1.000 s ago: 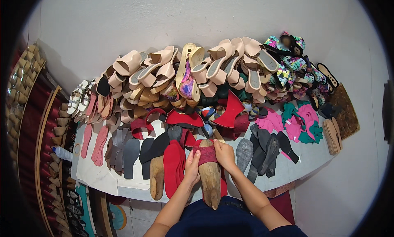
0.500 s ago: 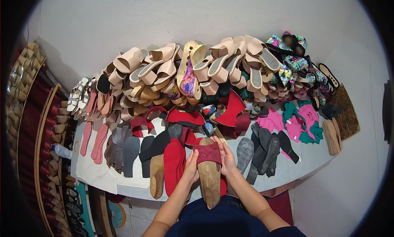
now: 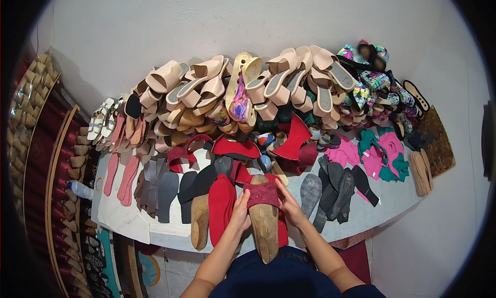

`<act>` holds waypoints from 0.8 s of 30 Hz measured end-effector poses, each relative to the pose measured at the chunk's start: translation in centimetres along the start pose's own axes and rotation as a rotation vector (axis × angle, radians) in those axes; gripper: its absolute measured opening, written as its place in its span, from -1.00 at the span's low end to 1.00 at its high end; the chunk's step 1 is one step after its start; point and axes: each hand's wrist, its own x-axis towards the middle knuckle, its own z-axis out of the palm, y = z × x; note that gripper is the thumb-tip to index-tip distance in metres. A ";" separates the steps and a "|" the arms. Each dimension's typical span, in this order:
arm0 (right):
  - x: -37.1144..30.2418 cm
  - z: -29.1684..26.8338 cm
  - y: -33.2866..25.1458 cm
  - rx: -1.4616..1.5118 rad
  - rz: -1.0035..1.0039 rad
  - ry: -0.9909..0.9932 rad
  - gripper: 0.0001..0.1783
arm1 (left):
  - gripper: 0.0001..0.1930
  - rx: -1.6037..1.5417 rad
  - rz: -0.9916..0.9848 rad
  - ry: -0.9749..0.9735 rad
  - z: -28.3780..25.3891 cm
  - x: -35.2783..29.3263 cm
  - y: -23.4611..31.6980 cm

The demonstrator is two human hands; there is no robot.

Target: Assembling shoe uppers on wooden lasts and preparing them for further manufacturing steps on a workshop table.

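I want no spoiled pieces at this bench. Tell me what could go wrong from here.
1. The wooden last overhangs the table edge, steadied only by the left hand and right hand; it might tip.
2. The red strap could sit crooked.
3. The heaped beige sandals could slide down.

Landmark: pale brown wooden shoe last, bare grain. Dark red textured fabric strap across its top end. Bright red flat insoles just left of last; second tan wooden last beyond. Dark grey soles further left, salmon pink insoles beyond those. Pink and green floral uppers right of last. Beige sandals heaped behind it.
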 end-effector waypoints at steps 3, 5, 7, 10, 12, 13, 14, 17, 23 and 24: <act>-1.4 -0.3 -1.8 -0.395 0.126 -0.171 -0.19 | -0.66 0.015 -0.006 -0.005 0.1 0.0 0.0; -2.0 -1.4 -1.6 -0.441 0.256 -0.138 -0.24 | -0.66 0.025 0.007 -0.004 0.2 0.0 -0.1; -2.2 -1.6 -1.4 -0.484 0.385 -0.108 -0.29 | -0.65 0.029 0.015 0.001 0.0 0.0 -0.3; -2.4 -1.3 -0.7 -0.393 0.365 -0.066 -0.38 | -0.61 0.066 0.039 0.013 0.5 -0.1 -0.4; -2.1 -1.5 0.2 -0.119 0.423 -0.105 -0.33 | -0.58 0.100 0.058 0.021 0.7 -0.1 -0.4; -2.3 -1.3 0.5 -0.119 0.424 -0.107 -0.33 | -0.58 0.094 0.061 0.017 0.7 -0.1 -0.4; -2.6 -1.0 0.6 0.211 0.425 -0.108 -0.31 | -0.58 0.087 0.064 0.013 0.7 0.0 -0.4; -3.1 1.0 0.9 0.478 0.433 -0.067 -0.28 | -0.58 0.062 0.083 0.039 0.1 0.1 -0.7; -3.1 0.2 1.7 0.341 0.489 -0.119 -0.27 | -0.58 0.084 0.099 0.020 0.5 -0.1 -0.5; -3.1 0.0 1.8 0.365 0.507 -0.131 -0.28 | -0.58 0.083 0.099 0.019 0.9 -0.2 -0.5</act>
